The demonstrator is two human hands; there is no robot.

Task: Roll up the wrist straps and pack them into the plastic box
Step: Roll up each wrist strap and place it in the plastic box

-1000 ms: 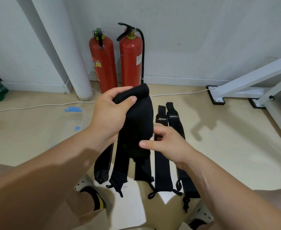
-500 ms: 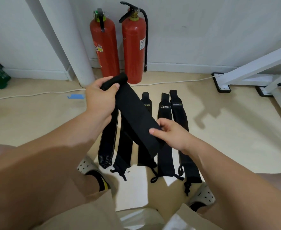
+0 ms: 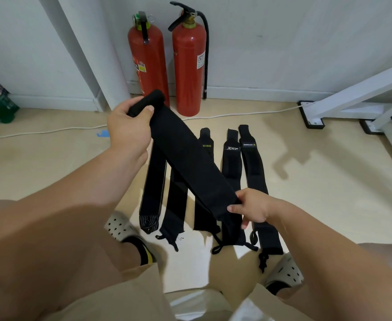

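A person's left hand clasps the rolled end of a long black fabric wrist strap; the right hand pinches its tail above five flat black straps on the floor.

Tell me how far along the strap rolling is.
Done: no finished roll shows anywhere. In hand: the left hand grips the rolled end of one strap, the right hand pinches its free end; most is unrolled. Left: five straps flat on the floor, then packing; the box is not clearly visible.
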